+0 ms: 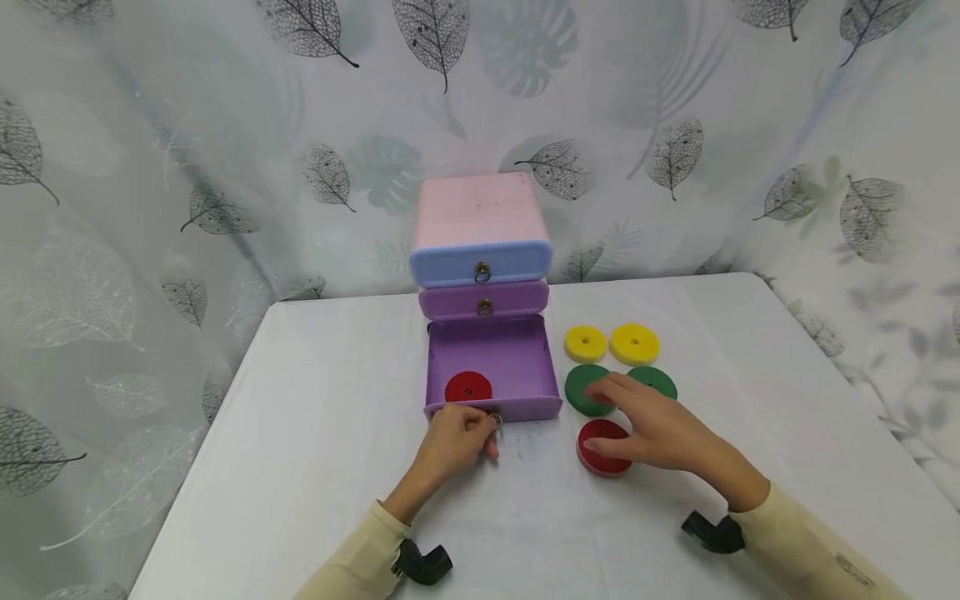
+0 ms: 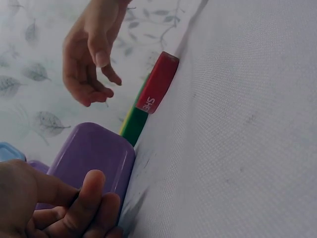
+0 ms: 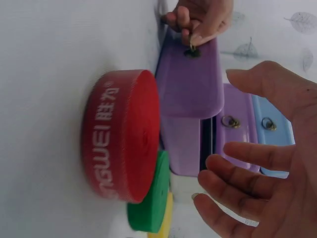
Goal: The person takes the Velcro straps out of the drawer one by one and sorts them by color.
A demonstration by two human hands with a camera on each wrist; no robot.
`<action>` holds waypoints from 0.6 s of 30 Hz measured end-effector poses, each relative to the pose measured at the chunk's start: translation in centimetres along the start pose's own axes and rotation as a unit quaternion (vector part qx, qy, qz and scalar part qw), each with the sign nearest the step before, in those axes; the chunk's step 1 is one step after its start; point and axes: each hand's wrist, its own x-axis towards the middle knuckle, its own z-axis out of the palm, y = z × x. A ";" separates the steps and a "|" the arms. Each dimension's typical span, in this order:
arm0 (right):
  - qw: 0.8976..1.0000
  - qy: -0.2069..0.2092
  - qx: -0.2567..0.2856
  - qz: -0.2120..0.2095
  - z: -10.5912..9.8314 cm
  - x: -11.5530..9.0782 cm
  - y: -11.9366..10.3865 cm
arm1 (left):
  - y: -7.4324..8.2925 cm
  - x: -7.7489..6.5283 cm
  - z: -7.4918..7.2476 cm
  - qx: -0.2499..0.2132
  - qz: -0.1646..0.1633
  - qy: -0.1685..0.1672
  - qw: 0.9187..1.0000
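Note:
My left hand [image 1: 457, 437] pinches the small metal ring pull [image 3: 192, 45] of the bottom purple drawer [image 1: 528, 407], which is pulled out. Inside that drawer, toward its front left, lies a red roll of tape [image 1: 468, 387]. Over the table to the right, my right hand [image 1: 660, 421] hovers with spread, slightly bent fingers and holds nothing. Below its thumb a second red roll [image 3: 121, 134], with white lettering on its side, lies flat. Two green rolls [image 1: 587, 390] are behind it, partly hidden by the fingers in the head view.
Two yellow rolls [image 1: 634, 344] lie behind the green ones. Above the open drawer are a shut purple drawer [image 1: 450, 303] and a blue-fronted one [image 1: 442, 265] under a pink top [image 1: 480, 204]. Leaf-patterned cloth [image 1: 337, 100] hangs behind the white table [image 1: 337, 375].

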 end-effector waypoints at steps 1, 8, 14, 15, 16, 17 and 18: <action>1.000 0.003 0.001 -0.005 0.0 0.3 -0.2 | 0.0 0.0 0.0 0.001 -0.001 0.000 1.000; 0.999 0.025 0.005 -0.042 0.1 2.6 -1.7 | 0.2 0.0 -0.1 0.004 -0.002 -0.003 1.000; 0.995 0.034 0.006 -0.089 -0.3 5.2 -3.1 | 0.2 0.0 0.0 0.008 -0.001 -0.003 1.000; 0.995 0.034 0.004 -0.096 -0.4 5.7 -3.3 | 0.2 0.0 0.0 0.009 -0.001 -0.003 1.000; 0.994 0.034 0.002 -0.102 -0.4 6.2 -3.5 | 0.2 -0.1 0.0 0.010 0.000 -0.003 1.000; 0.994 0.035 0.000 -0.108 -0.5 6.8 -3.7 | 0.2 -0.1 0.0 0.010 0.001 -0.002 1.000; 0.993 0.035 -0.001 -0.111 -0.5 7.2 -4.0 | 0.2 -0.1 0.0 0.011 0.002 -0.002 1.000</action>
